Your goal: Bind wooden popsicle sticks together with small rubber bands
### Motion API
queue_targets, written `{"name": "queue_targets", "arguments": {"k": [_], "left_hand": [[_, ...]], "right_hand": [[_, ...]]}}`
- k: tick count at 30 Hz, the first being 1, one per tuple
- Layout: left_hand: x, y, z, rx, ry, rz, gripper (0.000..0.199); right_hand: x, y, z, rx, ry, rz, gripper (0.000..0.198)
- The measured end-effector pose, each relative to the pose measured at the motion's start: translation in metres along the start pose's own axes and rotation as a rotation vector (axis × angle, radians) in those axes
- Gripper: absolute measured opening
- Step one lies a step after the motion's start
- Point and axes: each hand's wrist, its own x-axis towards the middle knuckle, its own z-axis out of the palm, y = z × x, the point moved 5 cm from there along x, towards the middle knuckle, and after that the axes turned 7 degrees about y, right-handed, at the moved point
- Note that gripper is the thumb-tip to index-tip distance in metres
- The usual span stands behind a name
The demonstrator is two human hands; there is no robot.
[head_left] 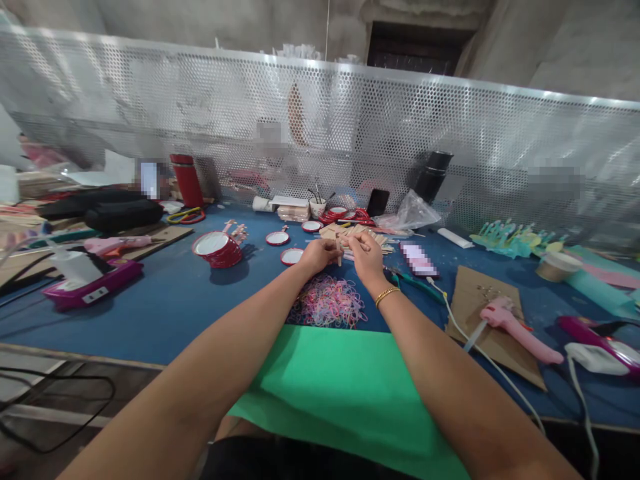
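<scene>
My left hand (320, 257) is closed in a pinch on a small pale wooden stick (340, 259), which stands roughly upright between the fingertips. Close beside it, my right hand (367, 255) is also pinched shut; what its fingers hold is too small to make out. Beneath both hands lies a loose heap of thin colourful rubber bands (333, 303). Just beyond the fingers, more flat wooden sticks (383, 241) are piled on the blue table (150, 320). A green sheet (340, 380) spreads from the heap towards my lap.
Stacked red-rimmed white discs (217, 250) stand to the left, with single discs (277, 238) nearby. Pliers (420, 287), a phone (419, 259) and a pink glue gun (520, 327) on cardboard lie right. A perforated metal panel (240, 133) closes off the back, behind a red flask (187, 181).
</scene>
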Motion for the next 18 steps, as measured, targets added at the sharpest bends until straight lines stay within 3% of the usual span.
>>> {"name": "queue_targets", "arguments": {"k": [13, 18], "left_hand": [[-0.0019, 0.0025, -0.0008, 0.040, 0.001, -0.006, 0.026], [-0.0057, 0.0087, -0.0022, 0.074, 0.001, 0.018, 0.025]], "right_hand": [[0.0011, 0.0085, -0.0013, 0.022, 0.008, 0.079, 0.021], [0.0011, 0.0065, 0.0008, 0.008, -0.001, 0.045, 0.020]]}}
